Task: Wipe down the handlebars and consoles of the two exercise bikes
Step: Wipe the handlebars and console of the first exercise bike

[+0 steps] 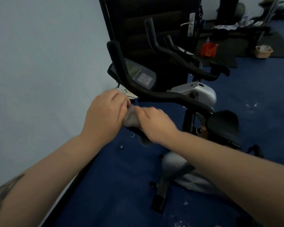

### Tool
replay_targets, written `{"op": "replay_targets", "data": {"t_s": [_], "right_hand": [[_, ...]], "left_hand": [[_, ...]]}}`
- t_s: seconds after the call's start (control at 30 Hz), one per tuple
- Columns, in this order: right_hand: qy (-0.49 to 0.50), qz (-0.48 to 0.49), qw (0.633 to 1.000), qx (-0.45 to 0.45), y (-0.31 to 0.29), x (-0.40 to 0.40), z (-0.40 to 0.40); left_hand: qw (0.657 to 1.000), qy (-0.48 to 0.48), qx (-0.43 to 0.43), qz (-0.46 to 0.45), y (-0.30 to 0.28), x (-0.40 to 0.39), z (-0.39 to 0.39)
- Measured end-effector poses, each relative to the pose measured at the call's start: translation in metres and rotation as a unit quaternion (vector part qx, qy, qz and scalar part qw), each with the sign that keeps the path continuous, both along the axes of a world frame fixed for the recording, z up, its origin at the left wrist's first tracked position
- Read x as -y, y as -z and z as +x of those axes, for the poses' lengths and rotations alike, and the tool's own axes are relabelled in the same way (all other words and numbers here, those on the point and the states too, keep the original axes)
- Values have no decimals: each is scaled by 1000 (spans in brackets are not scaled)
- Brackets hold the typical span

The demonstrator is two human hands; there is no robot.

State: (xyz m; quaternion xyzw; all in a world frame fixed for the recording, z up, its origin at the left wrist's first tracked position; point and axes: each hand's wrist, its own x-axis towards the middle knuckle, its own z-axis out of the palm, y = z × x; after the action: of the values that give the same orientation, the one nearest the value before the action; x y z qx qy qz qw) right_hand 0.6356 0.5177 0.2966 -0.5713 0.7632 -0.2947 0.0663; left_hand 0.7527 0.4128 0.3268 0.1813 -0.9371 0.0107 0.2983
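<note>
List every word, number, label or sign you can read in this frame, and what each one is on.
None can be read.
Console of the near bike: a screen and a button panel, markings too blurred.
Tag hanging under that console: print too small.
Red bag on the floor by the door: yellow marks, unreadable.
Papers on the far bench: too small.
Cloth between both hands: no print visible.
</note>
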Motion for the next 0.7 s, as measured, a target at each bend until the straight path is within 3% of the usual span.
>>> {"op": "replay_targets", "data": {"t_s": [0.13,0.3,0.4,0.5,0.7], "right_hand": [[-69,-4,984,163,-6,0,-6],[-227,107,962,107,-2,-27,-40],[-282,181,934,120,-4,-31,-60],[-320,237,914,77,-5,-36,-76],[-399,293,868,-34,-8,-35,-102]], "left_hand": [[1000,-16,-3,-2,1,-2,-1],[989,-124,-24,-74,4,-17,-4],[980,-129,23,-149,18,-30,-9],[982,-132,56,-124,36,-54,-23],[976,-196,33,-87,49,-70,-38]]}}
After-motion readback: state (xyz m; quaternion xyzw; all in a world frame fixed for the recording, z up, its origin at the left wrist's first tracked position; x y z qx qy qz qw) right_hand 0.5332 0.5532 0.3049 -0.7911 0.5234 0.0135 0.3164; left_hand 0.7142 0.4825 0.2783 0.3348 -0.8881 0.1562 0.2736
